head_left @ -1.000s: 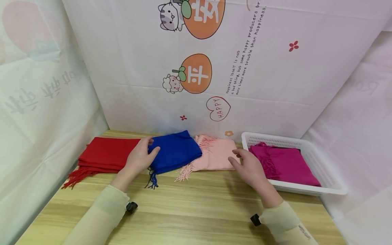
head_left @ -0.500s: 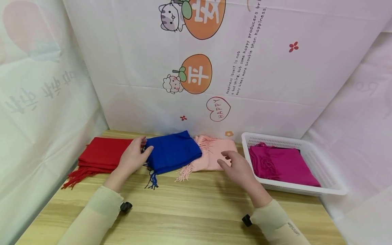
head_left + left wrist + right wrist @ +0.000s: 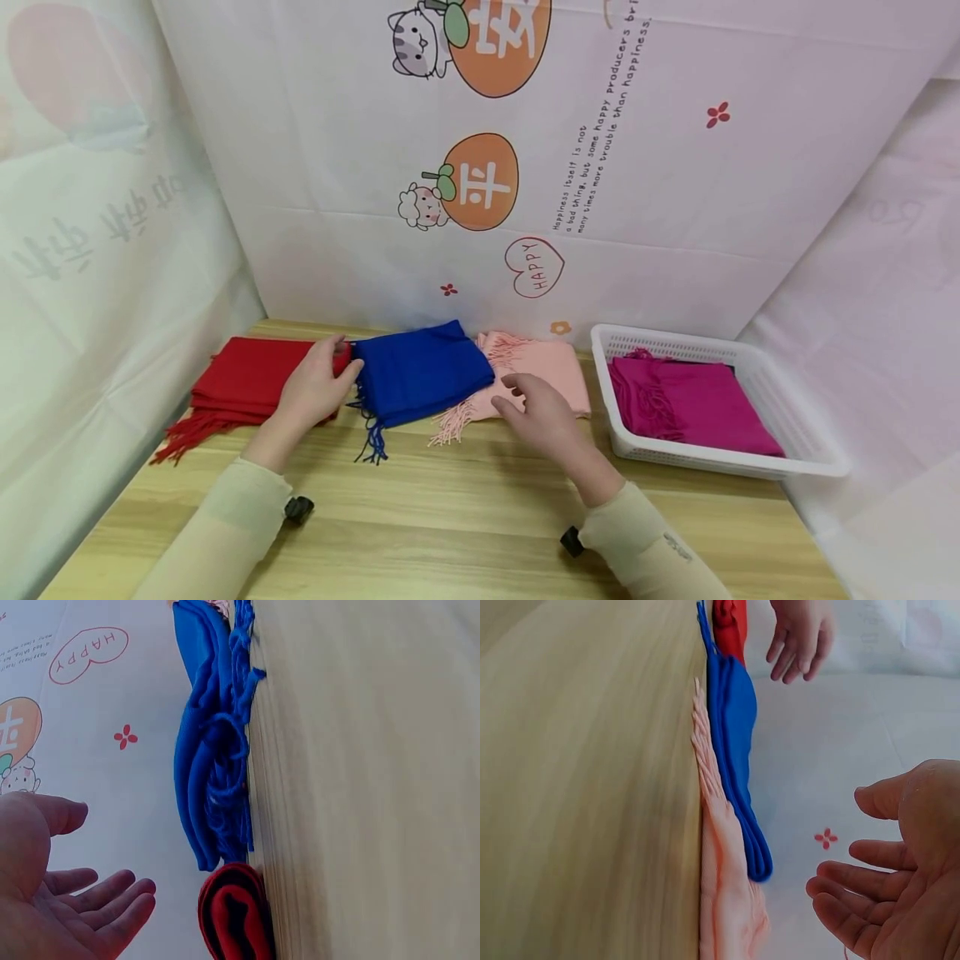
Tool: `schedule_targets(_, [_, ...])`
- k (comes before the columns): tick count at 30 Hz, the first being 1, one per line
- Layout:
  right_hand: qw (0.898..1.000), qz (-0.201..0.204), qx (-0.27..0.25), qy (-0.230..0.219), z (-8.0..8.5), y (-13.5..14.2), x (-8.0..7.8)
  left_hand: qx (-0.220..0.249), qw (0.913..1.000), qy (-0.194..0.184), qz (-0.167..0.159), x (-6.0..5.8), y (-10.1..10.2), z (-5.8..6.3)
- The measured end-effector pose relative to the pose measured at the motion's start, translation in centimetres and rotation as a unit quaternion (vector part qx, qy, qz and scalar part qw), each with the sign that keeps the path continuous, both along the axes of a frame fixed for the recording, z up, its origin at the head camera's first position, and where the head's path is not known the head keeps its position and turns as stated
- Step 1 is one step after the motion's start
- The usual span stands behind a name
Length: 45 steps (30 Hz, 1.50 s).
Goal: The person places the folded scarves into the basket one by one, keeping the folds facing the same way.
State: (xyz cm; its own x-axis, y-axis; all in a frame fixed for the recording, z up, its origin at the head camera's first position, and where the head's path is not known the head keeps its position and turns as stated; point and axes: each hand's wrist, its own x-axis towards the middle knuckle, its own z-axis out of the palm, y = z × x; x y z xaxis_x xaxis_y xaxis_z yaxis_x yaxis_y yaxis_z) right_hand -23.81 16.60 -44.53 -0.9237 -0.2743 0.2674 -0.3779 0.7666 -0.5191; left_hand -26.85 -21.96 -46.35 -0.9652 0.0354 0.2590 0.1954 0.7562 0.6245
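A folded red scarf (image 3: 251,371) with fringe lies at the left of the table. Beside it is a folded blue scarf (image 3: 423,371), whose right end overlaps a folded pink scarf (image 3: 551,371). My left hand (image 3: 313,387) hovers above the red scarf's right end, near the blue scarf's left edge, with relaxed fingers and nothing held. Over the pink scarf, near the blue one's right end, hovers my right hand (image 3: 543,417), fingers loosely bent and empty. Both wrist views show the left hand (image 3: 82,892) and the right hand (image 3: 885,885) raised above the cloths.
A white plastic basket (image 3: 813,442) at the right holds a folded magenta scarf (image 3: 712,400), with a dark edge of cloth showing beneath it. A printed white sheet (image 3: 337,208) rises behind the wooden table (image 3: 420,525), and more sheets hang at both sides.
My right hand has moved left from beside the basket to over the pink scarf. My left hand has shifted left, off the blue scarf toward the red one. The scarves have stayed put.
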Motion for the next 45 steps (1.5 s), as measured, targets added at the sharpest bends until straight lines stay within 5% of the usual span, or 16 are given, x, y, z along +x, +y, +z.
schedule_targets(45, [0.991, 0.09, -0.02, -0.095, -2.4, -11.0, 0.9, 0.002, 0.9998, -0.006, 0.021, 1.4, -4.3, 0.0])
